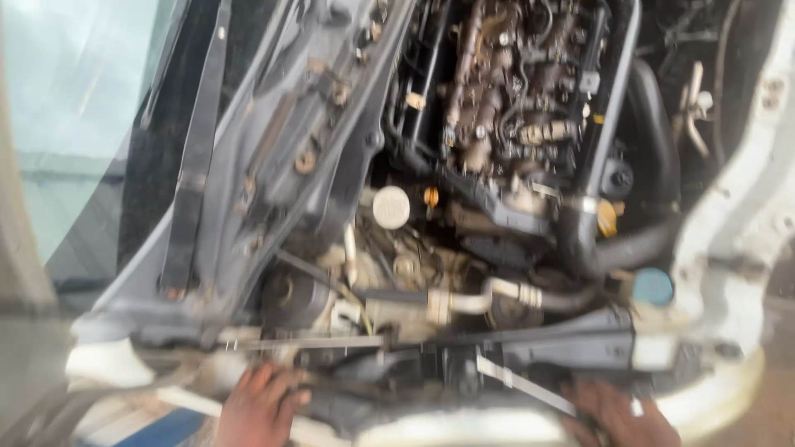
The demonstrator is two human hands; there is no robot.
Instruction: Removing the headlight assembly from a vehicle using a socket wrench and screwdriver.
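Two bare hands rest at the bottom edge; the left hand (261,406) lies flat, fingers loosely spread, on the front panel (431,364) of an open engine bay, pinching nothing; the right hand (617,414) presses the same panel, its grip too blurred to tell; beyond them sit one white round cap (391,207), one yellow cap (608,218), one blue cap (653,286) and one thick black hose (638,248).
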